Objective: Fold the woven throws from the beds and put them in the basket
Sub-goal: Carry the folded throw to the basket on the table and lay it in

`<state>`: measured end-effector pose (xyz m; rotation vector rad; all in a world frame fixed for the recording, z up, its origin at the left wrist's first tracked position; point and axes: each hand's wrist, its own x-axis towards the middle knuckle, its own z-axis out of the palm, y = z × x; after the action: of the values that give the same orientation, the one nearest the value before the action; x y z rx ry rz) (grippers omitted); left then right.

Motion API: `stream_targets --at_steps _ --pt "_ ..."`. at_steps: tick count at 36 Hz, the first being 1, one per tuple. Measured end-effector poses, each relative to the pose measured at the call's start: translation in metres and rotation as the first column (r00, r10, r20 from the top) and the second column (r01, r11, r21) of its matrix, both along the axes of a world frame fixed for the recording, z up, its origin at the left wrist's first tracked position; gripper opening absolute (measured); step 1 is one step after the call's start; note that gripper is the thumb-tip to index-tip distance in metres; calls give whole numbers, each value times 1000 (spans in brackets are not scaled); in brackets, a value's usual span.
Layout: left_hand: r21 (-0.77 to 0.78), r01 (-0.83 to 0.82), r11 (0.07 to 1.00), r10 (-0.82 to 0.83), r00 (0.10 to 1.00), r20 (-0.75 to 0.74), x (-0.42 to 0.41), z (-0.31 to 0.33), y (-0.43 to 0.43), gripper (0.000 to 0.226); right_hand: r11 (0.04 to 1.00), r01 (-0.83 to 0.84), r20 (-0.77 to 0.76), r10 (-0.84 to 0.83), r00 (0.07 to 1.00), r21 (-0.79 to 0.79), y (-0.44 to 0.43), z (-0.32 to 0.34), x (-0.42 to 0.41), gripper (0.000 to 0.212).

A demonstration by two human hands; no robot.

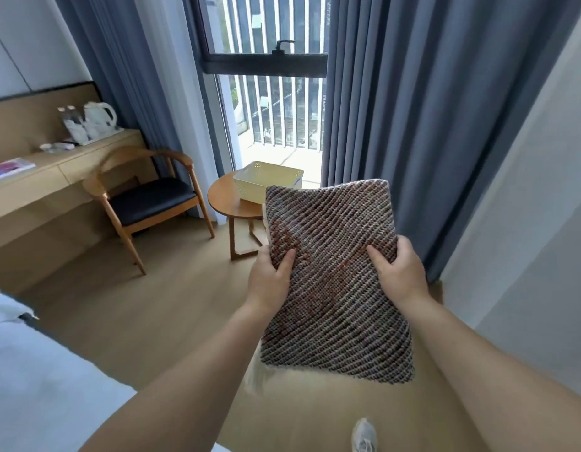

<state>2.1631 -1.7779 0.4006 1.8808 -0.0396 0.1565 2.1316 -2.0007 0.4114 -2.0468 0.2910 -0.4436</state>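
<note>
A folded woven throw [335,282], striped in brown, grey and rust, is held flat in front of me above the floor. My left hand [271,278] grips its left edge with the thumb on top. My right hand [398,272] grips its right edge the same way. Beyond the throw, a cream perforated basket [266,179] stands on a small round wooden table [224,197] by the window. The throw's far edge hides the basket's near right corner.
A wooden armchair [149,200] with a dark seat stands left of the round table, by a long desk [54,177] carrying a kettle [98,120]. Blue curtains [413,125] hang on the right. A white bed [31,370] fills the lower left. One shoe [364,437] shows on the wooden floor.
</note>
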Motion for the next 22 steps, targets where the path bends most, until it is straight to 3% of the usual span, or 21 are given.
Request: stream_targets --at_steps 18,22 --pt "-8 -110 994 109 993 -55 211 16 -123 43 982 -189 -35 189 981 3 -121 13 254 33" --pt "-7 -104 995 103 993 -65 249 14 -132 34 980 -201 -47 200 979 -1 -130 12 292 36"
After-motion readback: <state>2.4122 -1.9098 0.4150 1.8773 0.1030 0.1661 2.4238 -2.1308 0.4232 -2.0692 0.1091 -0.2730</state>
